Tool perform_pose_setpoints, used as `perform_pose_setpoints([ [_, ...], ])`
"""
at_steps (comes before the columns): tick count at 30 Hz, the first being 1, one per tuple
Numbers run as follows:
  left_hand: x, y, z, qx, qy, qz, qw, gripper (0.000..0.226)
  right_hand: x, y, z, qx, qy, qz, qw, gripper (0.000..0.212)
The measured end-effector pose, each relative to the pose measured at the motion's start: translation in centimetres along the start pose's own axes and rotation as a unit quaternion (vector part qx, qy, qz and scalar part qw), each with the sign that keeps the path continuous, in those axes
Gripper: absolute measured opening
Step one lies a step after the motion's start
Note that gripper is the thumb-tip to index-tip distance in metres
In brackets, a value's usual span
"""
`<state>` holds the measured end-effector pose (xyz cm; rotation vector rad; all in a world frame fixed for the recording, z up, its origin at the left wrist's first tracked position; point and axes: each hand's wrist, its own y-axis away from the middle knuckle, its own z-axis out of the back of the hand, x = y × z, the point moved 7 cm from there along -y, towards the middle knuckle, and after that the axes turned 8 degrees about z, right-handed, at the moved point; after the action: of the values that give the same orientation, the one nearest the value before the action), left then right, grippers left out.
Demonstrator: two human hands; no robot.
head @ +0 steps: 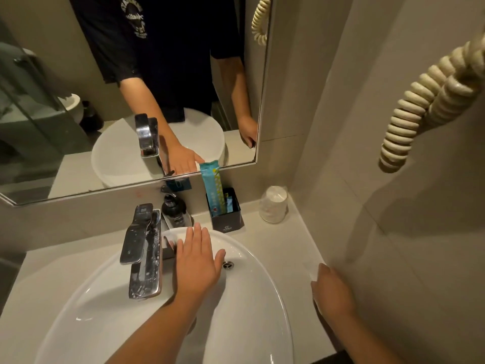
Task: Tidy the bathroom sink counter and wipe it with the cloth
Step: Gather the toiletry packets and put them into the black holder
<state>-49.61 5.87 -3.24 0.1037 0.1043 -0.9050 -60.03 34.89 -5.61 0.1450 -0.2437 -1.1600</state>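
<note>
My left hand (196, 261) lies flat, fingers spread, on the back rim of the white basin (249, 298), just right of the chrome faucet (143, 250). A thin white piece shows under its fingertips; I cannot tell what it is. My right hand (332, 292) presses palm down on a white cloth (313, 271) on the beige counter (275, 240), close to the right wall. Most of the cloth is hidden under the hand.
Along the back wall stand a dark pump bottle (174, 208), a black holder (228, 222) with a teal packet (214, 185), and wrapped cups (274, 204). A coiled cord (420, 101) hangs on the right wall. The mirror (78, 74) hangs above the counter.
</note>
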Motion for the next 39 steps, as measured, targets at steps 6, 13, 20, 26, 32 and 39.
perform_pose_setpoints([
  [6, 0.1, 0.0, -0.2, 0.007, 0.0, 0.003, 1.0, 0.072, 0.6, 1.2, 0.2, 0.02, 0.06, -0.005, 0.998, 0.021],
  [13, 0.0, 0.0, -0.1, 0.003, 0.014, 0.004, 1.0, 0.071, -0.7, 1.1, -0.5, 0.046, -0.118, -0.071, 0.989, 0.018],
  [20, -0.1, 0.2, 0.8, 0.027, 0.047, 0.022, 0.998, 0.064, -0.5, -0.7, 3.2, 0.021, -0.382, -0.051, 0.923, 0.036],
  [26, -3.3, -0.4, 5.9, -0.013, 0.363, 0.061, 0.93, 0.042, 7.1, -5.4, 13.4, -0.024, -0.496, 0.08, 0.864, 0.018],
  [32, -6.5, -3.5, 12.4, -0.024, 0.523, 0.044, 0.851, 0.022, 15.5, -8.6, 18.0, -0.038, -0.551, 0.179, 0.814, 0.023],
  [39, -4.5, -6.9, 14.7, -0.087, 0.554, 0.106, 0.821, 0.009, 19.3, -11.3, 19.0, -0.059, -0.554, 0.228, 0.798, 0.019],
])
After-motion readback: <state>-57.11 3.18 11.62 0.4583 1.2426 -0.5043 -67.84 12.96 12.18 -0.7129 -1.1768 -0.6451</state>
